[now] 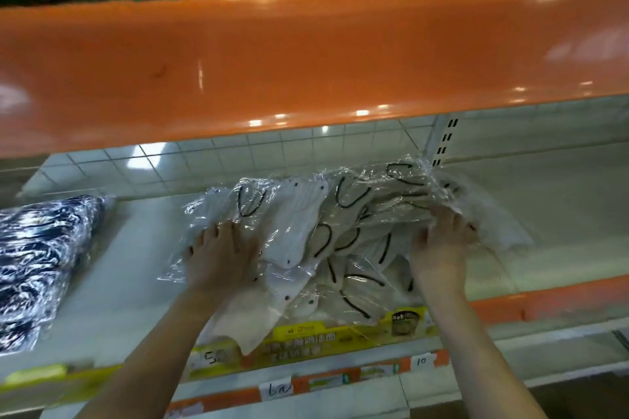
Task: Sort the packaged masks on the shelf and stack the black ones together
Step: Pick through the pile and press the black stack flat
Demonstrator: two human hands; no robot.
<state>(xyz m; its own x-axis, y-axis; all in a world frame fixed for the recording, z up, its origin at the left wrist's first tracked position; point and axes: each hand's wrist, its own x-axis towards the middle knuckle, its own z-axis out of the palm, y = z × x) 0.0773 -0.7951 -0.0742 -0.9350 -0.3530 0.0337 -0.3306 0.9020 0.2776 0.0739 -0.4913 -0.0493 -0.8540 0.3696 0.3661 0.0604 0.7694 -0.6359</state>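
Note:
A loose pile of white masks with black ear loops, each in a clear plastic bag point(340, 235), lies on the white shelf point(122, 282). My left hand point(221, 255) lies flat on the left side of the pile, fingers spread and pressing down on a bag. My right hand point(442, 241) is at the right side, its fingers curled over the edge of the upper bags point(415, 190), which are raised off the pile. No black masks are visible in the pile.
A dark blue and white patterned package point(37, 265) lies at the left on the same shelf. An orange shelf front point(306, 58) overhangs above, with teal items on top. Yellow and orange price strips point(306, 347) run along the shelf's front edge. Bare shelf extends to the right.

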